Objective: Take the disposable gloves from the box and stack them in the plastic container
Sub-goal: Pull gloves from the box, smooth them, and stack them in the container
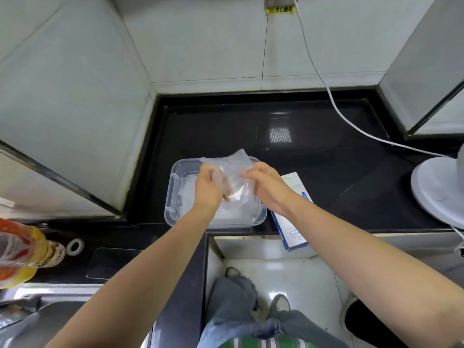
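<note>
A clear plastic container [173,187] stands on the black counter near its front edge, with several clear gloves lying flat inside. Above it I hold one thin transparent disposable glove [232,164] stretched between both hands. My left hand [207,183] grips its left side and my right hand [267,183] pinches its right side. The white and blue glove box [292,231] lies just right of the container, partly hidden by my right forearm and sticking out over the counter's front edge.
A white fan base [439,187] stands at the right, its white cable [334,101] running up to a wall socket. A cooking oil bottle [22,249] sits at the lower left beside a sink. Tiled walls close in the counter [313,159] at the back and left.
</note>
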A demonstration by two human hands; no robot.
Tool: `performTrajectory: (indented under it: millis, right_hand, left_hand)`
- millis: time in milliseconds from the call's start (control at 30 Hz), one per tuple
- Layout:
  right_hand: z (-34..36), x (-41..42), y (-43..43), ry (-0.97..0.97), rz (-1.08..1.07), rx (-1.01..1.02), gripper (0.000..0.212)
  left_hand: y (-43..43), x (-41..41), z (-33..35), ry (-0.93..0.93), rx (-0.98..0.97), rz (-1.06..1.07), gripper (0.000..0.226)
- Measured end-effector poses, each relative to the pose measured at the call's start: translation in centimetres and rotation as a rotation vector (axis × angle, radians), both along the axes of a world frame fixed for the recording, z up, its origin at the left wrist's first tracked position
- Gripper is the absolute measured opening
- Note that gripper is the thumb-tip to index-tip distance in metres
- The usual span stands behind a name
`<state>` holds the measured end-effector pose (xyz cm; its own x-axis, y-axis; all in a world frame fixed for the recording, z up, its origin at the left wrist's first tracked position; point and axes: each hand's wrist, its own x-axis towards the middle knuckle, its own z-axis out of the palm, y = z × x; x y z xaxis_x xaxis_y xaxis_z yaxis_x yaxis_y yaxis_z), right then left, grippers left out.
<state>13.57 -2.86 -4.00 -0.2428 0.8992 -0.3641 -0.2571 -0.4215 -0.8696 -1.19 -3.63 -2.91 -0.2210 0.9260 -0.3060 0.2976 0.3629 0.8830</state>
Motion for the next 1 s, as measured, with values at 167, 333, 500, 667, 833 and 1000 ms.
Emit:
performTrajectory:
  millis: [167, 333, 500, 667, 833, 1000]
  right_hand:
    - [0.4, 0.2, -0.3, 0.072, 0.196, -0.071, 0.009]
    - [0.4, 0.0, 0.0, -0.074, 0.154, -0.03, 0.021]
    - [1.1, -0.6, 0.1, 0.181, 0.288, -0.057, 0.015]
    - [1.1, -1.3, 0.4, -0.09, 0.234, -0.085, 0.003]
    - [1.0, -0.8, 0.5, -0.251, 0.198, -0.034, 0.014]
    - [1.2, -1.9, 0.6, -0.382, 0.049, 0.152, 0.022]
  left_hand:
    - [-0.8, -1.2, -0.5, 0.067, 0.027, -0.048, 0.012]
    - [-0.5, -3.0, -0.4, -0.028, 0.003, -0.056, 0.021]
    - [-0.4, -3.8, -0.5, -0.041, -0.003, -0.116, 0.022]
    - [-0.1, -4.7, -0.4, 0.007, 0.011, -0.075, 0.02]
    - [-0.3, -5.5, 0.1, -0.143, 0.029, 0.024, 0.031]
    - [0.1, -5.6, 1.3, -0.56, -0.35, -0.147, 0.041]
